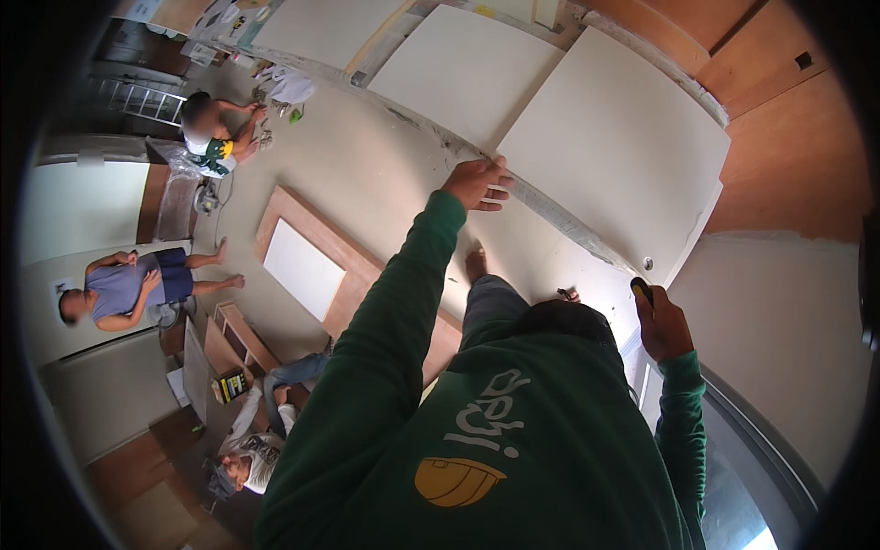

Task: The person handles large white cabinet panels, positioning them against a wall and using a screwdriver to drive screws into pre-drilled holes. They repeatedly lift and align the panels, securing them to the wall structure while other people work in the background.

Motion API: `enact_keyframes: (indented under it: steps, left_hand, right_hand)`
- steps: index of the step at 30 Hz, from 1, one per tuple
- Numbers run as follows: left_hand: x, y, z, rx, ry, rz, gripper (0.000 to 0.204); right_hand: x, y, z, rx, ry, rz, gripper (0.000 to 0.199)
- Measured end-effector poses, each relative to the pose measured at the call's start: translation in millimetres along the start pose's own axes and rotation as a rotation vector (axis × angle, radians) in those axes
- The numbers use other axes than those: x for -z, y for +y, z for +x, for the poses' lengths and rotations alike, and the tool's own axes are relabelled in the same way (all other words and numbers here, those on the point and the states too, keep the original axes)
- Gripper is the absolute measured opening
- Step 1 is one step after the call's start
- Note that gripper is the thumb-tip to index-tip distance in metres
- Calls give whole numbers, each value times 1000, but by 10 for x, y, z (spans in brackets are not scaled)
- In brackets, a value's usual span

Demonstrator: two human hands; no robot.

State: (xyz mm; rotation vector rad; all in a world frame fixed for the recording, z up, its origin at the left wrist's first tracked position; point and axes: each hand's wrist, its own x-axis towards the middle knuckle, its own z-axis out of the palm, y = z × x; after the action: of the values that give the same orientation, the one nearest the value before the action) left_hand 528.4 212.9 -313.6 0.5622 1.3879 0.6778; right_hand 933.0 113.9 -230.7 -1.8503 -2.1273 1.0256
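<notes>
Nearest us, our right hand (662, 325) is clenched around a small dark yellow-tipped tool (643, 290) by the large flat white panel (614, 147). Further out, our left hand (477, 183) lies flat, fingers spread, on the panel's edge. We judge it stiff, light, chippable, best gripped by its edges; its long axis runs lower right to upper left.

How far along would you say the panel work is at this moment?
Done: two white panels already sit along the frame. In hand: the left hand presses the rail beside the large white panel; the right hand grips a yellow-tipped tool. Left: a wood-framed panel lies on the floor.
</notes>
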Motion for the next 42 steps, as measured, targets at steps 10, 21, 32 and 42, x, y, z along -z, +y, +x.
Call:
enact_keyframes:
  steps: [10, 21, 32, 42]
  left_hand:
    - [-82, 127, 228, 46, -87, -27, 41]
    - [179, 191, 451, 118, -332, 28, 50]
    - [237, 249, 438, 160, -346, 39, 53]
    - [255, 168, 517, 161, -352, 12, 58]
  right_hand:
    - [-461, -1039, 1059, 59, 33, -145, 35]
    - [-626, -1713, 1923, -59, -181, -514, 42]
    - [-652, -1834, 1864, -42, -175, -548, 38]
    - [-660, -1842, 1871, 43, -211, -654, 34]
